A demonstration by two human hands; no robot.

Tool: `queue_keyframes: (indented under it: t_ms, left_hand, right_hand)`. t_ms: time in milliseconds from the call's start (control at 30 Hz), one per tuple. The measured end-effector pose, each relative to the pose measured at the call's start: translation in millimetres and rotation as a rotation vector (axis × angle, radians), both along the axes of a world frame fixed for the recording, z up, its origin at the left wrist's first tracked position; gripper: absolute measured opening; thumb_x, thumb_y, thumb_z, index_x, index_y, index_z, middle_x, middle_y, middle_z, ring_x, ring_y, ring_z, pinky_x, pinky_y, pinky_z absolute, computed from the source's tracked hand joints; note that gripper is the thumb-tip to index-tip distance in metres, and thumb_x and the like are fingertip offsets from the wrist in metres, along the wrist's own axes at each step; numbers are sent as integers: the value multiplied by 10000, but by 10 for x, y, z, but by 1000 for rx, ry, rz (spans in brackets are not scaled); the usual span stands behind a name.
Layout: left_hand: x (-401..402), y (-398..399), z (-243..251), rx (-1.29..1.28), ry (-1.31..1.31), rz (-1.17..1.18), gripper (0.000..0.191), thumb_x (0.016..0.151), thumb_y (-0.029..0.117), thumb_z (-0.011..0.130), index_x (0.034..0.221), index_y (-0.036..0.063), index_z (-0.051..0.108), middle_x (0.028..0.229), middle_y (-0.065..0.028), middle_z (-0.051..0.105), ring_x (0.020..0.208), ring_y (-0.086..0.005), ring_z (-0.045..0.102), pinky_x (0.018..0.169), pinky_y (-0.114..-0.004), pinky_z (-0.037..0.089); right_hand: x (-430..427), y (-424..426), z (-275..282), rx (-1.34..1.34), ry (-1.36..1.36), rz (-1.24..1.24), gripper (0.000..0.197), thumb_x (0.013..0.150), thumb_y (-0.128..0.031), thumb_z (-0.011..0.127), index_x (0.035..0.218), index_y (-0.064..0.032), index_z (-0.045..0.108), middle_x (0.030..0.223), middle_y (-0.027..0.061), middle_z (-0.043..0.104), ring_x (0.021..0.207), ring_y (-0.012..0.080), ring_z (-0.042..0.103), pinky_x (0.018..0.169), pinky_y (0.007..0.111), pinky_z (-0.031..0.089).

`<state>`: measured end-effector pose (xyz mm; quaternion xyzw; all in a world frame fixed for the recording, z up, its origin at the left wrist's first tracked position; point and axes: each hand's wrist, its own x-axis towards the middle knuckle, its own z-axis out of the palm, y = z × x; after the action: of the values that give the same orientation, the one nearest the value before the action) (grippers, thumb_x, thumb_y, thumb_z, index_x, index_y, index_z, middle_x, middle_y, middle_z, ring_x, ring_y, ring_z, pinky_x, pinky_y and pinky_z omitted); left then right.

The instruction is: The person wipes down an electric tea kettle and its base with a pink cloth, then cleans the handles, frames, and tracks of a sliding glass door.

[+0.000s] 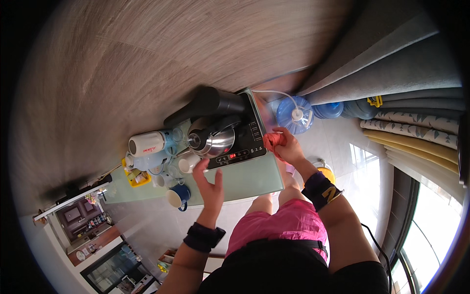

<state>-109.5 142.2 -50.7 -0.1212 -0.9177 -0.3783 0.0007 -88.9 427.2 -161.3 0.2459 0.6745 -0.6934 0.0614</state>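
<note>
My left hand [210,183] is held with its fingers apart above the glass tabletop [246,180], close to a white cup [188,163]. My right hand [288,147] grips a crumpled red cloth [274,141] just past the table's right end. Between the hands stands a black electric tea stove [253,137] with a lit red display. On its left part is a shiny steel kettle [216,145] with a black handle and lid. Behind the kettle rises a black curved appliance part [220,101].
Left of the kettle crowd a white tumbler [147,143], a pale blue jug [147,161], several glass cups, a blue mug [178,196] and a yellow basket [137,180]. Large blue water bottles [293,121] stand on the floor at right, beside grey curtains [385,73].
</note>
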Motion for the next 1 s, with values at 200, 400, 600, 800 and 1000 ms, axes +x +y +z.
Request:
queue_keyframes:
  t_ms: [200, 400, 600, 800, 1000]
  left_hand:
    - [167, -352, -836, 198, -413, 431, 725, 910, 164, 700, 1483, 6, 284, 1451, -184, 272, 1293, -316, 407, 1108, -436, 327]
    - [87, -101, -934, 205, -403, 624, 843, 885, 138, 730, 1521, 17, 191, 1472, -173, 208, 1326, -311, 380, 1139, -442, 305]
    - [84, 71, -887, 644, -453, 720, 833, 893, 65, 682, 1553, 78, 174, 1523, -140, 270, 1348, -269, 403, 1130, -396, 346]
    - [76, 52, -956, 650, -405, 747, 877, 880, -12, 671, 1580, 116, 159, 1584, -164, 233, 1296, -281, 467, 1086, -393, 387]
    - [96, -29, -987, 584, -399, 701, 856, 881, 17, 687, 1573, 140, 198, 1563, -221, 227, 1204, -250, 529, 1061, -380, 393]
  right_hand:
    - [-785, 139, -200, -78, 188, 8, 729, 720, 62, 585, 1432, -63, 486, 1265, 107, 620, 1134, 194, 601, 982, 295, 470]
    - [-1425, 288, -135, 16, 228, 161, 702, 706, 23, 599, 1398, -76, 535, 1202, 109, 662, 1102, 233, 631, 980, 287, 474]
    - [-1573, 389, 166, 12, 103, 328, 683, 713, 127, 572, 1367, -68, 564, 1120, 53, 671, 1025, 163, 630, 902, 281, 504]
    - [-1530, 395, 208, 347, 161, 392, 661, 724, -49, 636, 1378, -99, 554, 1200, 133, 657, 1098, 272, 645, 943, 322, 498]
    - [-1283, 481, 5, 334, 236, 350, 678, 715, -112, 652, 1384, -109, 543, 1302, 174, 606, 1194, 336, 599, 990, 367, 480]
